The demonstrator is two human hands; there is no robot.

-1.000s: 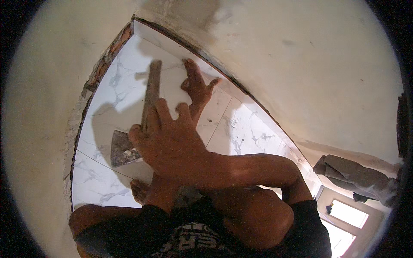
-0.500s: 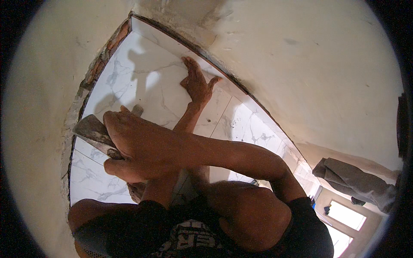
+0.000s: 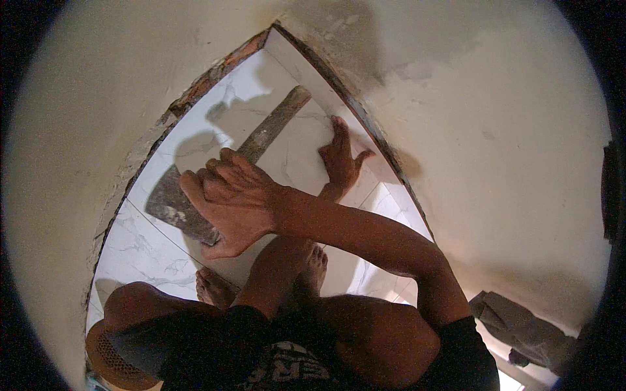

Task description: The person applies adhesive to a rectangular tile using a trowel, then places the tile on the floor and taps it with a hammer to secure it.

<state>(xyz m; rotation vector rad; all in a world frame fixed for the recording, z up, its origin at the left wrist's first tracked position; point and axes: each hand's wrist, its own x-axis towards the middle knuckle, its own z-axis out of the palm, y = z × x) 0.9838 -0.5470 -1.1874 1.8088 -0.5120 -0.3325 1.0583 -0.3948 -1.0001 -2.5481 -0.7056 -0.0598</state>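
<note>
My right hand (image 3: 228,199) reaches across to the left, over my left forearm, closed round a mallet. The mallet has a dark, blocky, scuffed head (image 3: 176,205) and a worn wooden handle (image 3: 277,124) that points up toward the corner. It is held above the floor, gripped close to the head. My left hand (image 3: 340,156) lies with fingers and thumb apart on a white, grey-veined floor tile (image 3: 293,156). Its thumb reaches to the tile strip (image 3: 385,171) along the right wall.
Two walls meet at the far corner, with a rough gap exposing brick (image 3: 228,58) along the left one. My bare feet (image 3: 212,287) and bent knees are close below. A dark cloth (image 3: 521,329) is at the lower right. A brown mesh object (image 3: 117,358) shows at lower left.
The view has shifted, so the corner sits further right. The mallet has turned in my right hand, and its handle now shows at length. My left hand stays spread on the tile.
</note>
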